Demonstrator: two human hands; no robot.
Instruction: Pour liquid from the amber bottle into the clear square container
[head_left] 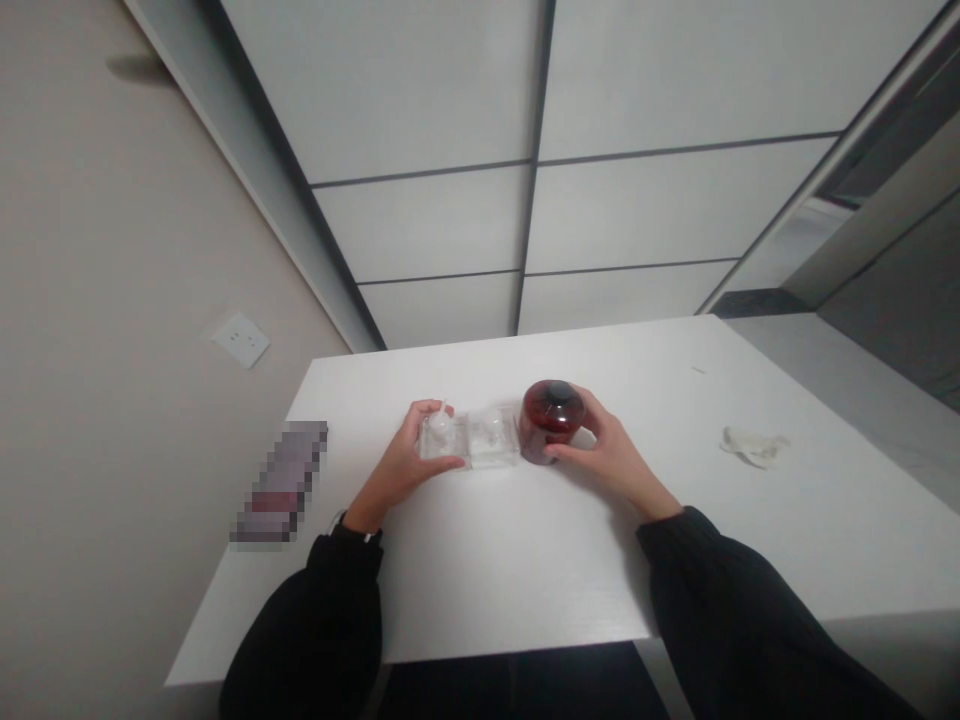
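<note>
A clear two-compartment container (495, 445) sits on the white table, with a small white spoon (442, 424) in its left compartment. My left hand (409, 455) grips the container's left end, thumb along the near side and fingers round the far side. Against or very close to its right end stands a dark red, rounded jar (536, 425) with a black round patch on top. My right hand (600, 445) is wrapped round the jar from the right, thumb in front. What lies in the right compartment is whitish and too blurred to name.
A pixelated flat object (281, 485) lies at the table's left edge. Crumpled whitish tissue (754, 447) rests on the right side, with a thin small strip (698, 371) farther back. Behind the table (510, 580) rise white panelled doors (442, 230); a wall socket (241, 340) is at left.
</note>
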